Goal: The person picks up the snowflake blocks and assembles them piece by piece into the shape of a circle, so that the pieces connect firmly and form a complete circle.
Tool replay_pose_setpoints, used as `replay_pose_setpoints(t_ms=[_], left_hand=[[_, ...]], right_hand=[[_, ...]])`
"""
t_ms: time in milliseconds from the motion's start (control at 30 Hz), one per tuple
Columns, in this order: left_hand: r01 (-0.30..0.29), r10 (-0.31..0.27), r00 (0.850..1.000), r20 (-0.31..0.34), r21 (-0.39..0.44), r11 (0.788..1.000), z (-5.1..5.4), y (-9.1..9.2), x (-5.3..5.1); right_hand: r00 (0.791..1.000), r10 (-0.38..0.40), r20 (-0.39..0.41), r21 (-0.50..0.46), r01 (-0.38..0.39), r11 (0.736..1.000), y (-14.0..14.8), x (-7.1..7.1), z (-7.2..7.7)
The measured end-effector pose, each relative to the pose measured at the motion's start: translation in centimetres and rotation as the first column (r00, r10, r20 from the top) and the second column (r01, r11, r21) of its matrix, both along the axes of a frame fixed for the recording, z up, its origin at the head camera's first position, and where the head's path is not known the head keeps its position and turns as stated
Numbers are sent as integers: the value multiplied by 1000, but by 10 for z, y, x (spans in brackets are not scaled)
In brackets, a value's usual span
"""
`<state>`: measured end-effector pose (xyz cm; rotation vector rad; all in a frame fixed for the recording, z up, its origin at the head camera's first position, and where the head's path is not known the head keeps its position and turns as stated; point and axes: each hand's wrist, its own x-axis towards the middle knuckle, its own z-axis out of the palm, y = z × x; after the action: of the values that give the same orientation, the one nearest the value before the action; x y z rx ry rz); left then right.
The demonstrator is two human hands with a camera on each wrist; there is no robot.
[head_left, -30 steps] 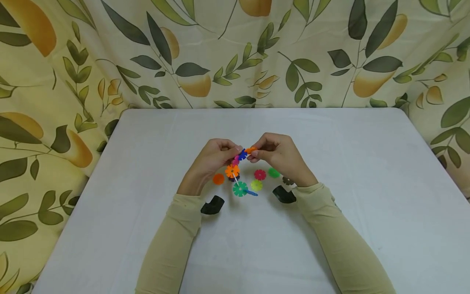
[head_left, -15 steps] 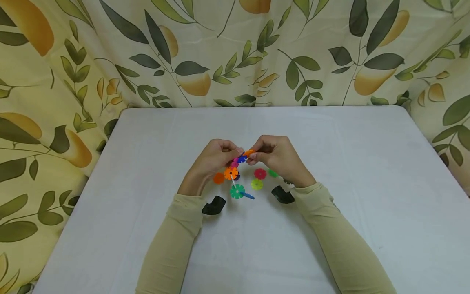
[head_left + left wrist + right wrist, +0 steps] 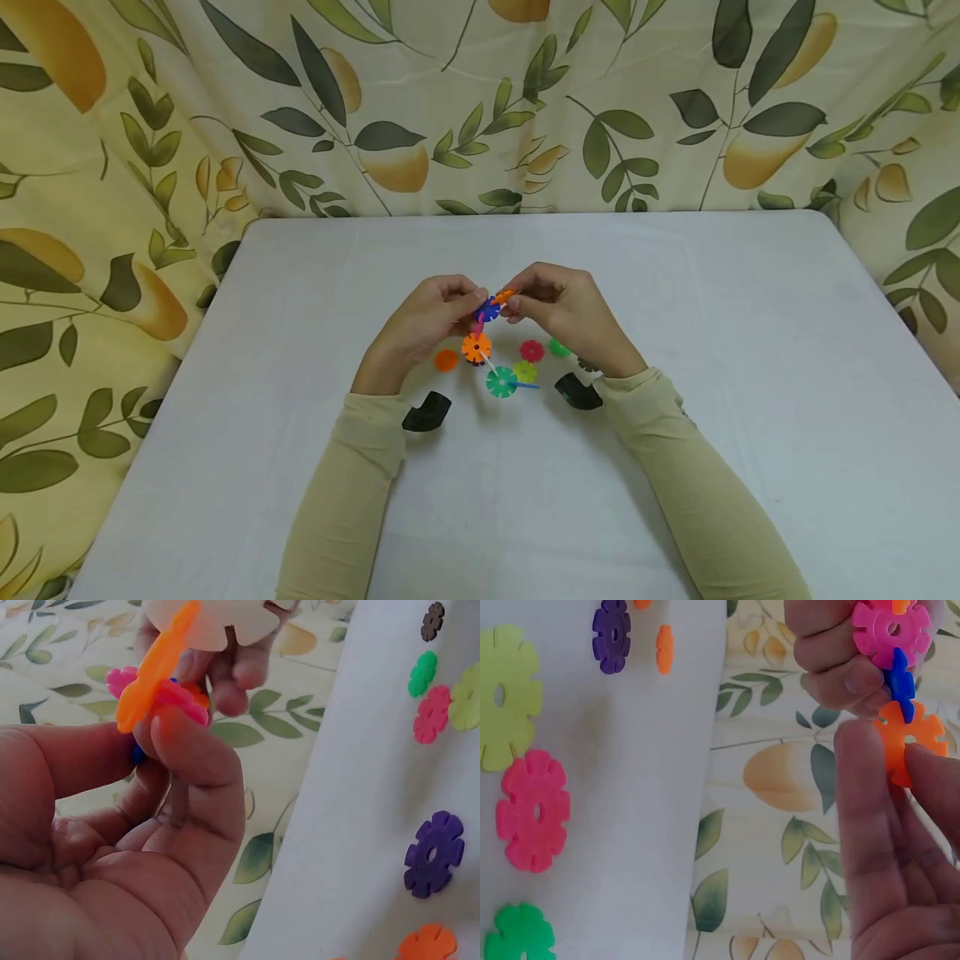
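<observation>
Between both hands hangs a chain of notched plastic flower discs, joined slot to slot. My left hand (image 3: 423, 325) pinches the blue disc (image 3: 902, 686) near the chain's upper end. With thumb and fingers, my right hand (image 3: 573, 312) grips the orange end disc (image 3: 922, 735), which meets the blue one at its edge. Below the blue disc come a pink disc (image 3: 870, 630), another orange disc (image 3: 476, 347), a white disc (image 3: 217, 619) seen nearly edge-on from above, a green disc (image 3: 502, 382) and a blue disc (image 3: 525, 385) at the bottom.
Loose discs lie on the white table (image 3: 480, 500) under the hands: orange (image 3: 446, 360), purple (image 3: 433, 855), pinkish red (image 3: 532, 351), yellow-green (image 3: 525, 372), green (image 3: 559, 347) and brown (image 3: 432, 621). Two black curved pieces (image 3: 427, 412) show near the wrists. A leaf-patterned curtain (image 3: 480, 108) hangs behind.
Both hands have risen slightly, still holding the chain. Its lower end, with the green disc, swung left and then back to the right, now overlapping the yellow-green disc's edge in the head view.
</observation>
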<state>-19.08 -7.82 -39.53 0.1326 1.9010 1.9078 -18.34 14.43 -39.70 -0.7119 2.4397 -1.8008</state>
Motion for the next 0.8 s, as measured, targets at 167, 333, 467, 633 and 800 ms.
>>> replay_pose_setpoints(t_ms=[167, 333, 467, 633, 800], left_hand=[[2, -2, 1000, 5, 0, 1000, 3, -11, -1], [-62, 63, 998, -10, 43, 997, 6, -20, -3], [-82, 84, 996, -28, 74, 994, 5, -25, -4], [-64, 70, 996, -50, 107, 992, 5, -30, -4], [-78, 87, 995, -43, 168, 983, 7, -31, -3]], right_hand=[[1000, -19, -10, 38, 19, 999, -3, -2, -3], [999, -41, 7, 81, 40, 996, -3, -3, -5], [998, -42, 41, 136, 36, 990, -3, -5, -9], [997, -27, 70, 226, 11, 974, -10, -6, -21], [993, 56, 106, 329, -89, 940, -22, -4, -33]])
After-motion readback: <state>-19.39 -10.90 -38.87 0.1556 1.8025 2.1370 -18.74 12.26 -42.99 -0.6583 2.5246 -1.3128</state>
